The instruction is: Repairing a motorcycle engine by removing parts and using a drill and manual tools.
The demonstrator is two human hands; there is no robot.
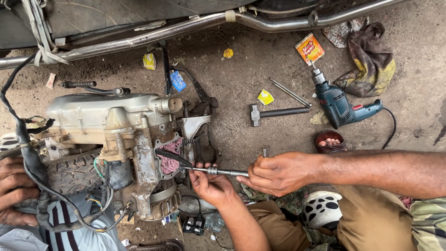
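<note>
A dirty scooter engine [116, 125] lies on the ground, with a pink rag [171, 158] stuffed in an opening of it. A long metal T-handle wrench [223, 171] runs from my hands to a dark lever-like part [171, 155] at that opening. My right hand [278, 174] is closed round the wrench's handle end. My left hand [211, 183] reaches in from below, its fingers curled under and round the shaft close to the engine. A tyre [69, 174] and black cables [32, 162] lie at the engine's left.
Another person's hand [14, 188] rests on the tyre at the far left. A hammer [274, 113], a blue power drill [341, 104], a thin rod [290, 92], a rag [369, 60] and scraps of wrapper lie on the dirt. A vehicle's exhaust pipe [186, 28] crosses the top.
</note>
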